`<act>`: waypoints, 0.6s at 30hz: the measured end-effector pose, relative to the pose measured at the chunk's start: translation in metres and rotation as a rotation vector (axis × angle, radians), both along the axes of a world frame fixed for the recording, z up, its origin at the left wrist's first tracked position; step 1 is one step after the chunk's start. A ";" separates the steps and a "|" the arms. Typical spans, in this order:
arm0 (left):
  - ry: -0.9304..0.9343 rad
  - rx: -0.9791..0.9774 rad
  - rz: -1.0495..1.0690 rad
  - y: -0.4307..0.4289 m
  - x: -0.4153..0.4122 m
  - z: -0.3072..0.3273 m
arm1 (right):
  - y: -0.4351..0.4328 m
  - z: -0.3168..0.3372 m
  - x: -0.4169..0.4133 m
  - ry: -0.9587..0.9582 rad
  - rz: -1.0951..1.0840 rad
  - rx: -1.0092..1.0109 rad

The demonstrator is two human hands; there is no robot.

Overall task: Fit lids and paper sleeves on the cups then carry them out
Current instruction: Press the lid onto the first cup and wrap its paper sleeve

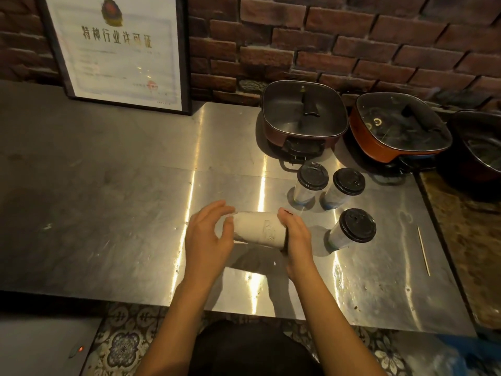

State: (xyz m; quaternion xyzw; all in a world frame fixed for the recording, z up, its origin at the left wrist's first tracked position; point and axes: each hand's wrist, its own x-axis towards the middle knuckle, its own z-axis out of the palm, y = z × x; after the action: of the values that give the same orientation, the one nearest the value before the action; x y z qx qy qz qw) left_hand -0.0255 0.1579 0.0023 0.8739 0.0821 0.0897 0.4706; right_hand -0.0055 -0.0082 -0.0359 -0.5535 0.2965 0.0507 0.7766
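Note:
I hold a white paper cup (pixel 257 230) sideways above the steel counter (pixel 122 213), between both hands. My left hand (pixel 207 236) curls round its narrow bottom end. My right hand (pixel 294 240) covers its wide end, where a dark edge shows under the palm. Three more cups with black lids stand upright to the right: one (pixel 310 185) at the back left, one (pixel 344 188) beside it, one (pixel 352 229) nearer me. No separate paper sleeve is visible.
Two lidded square electric pots (pixel 303 118) (pixel 398 128) and part of a third (pixel 477 147) line the brick wall at the right. A framed certificate (pixel 119 50) leans at the back left. A thin wooden stick (pixel 423 249) lies near the counter's right edge.

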 end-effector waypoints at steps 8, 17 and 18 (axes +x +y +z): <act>0.226 -0.309 0.084 0.021 -0.002 -0.014 | 0.058 0.002 0.007 -0.245 0.350 -0.634; 0.301 -0.501 0.269 0.059 0.007 -0.040 | 0.100 -0.024 0.015 -0.095 0.143 -0.314; 0.330 -0.527 0.270 0.067 0.009 -0.046 | 0.105 -0.028 0.017 -0.074 0.145 -0.307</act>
State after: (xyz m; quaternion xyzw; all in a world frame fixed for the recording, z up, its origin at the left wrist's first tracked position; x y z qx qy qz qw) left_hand -0.0169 0.2248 -0.0434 0.7063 0.2925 -0.0159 0.6445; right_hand 0.0119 0.0969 -0.0639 -0.6870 0.2312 0.0400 0.6877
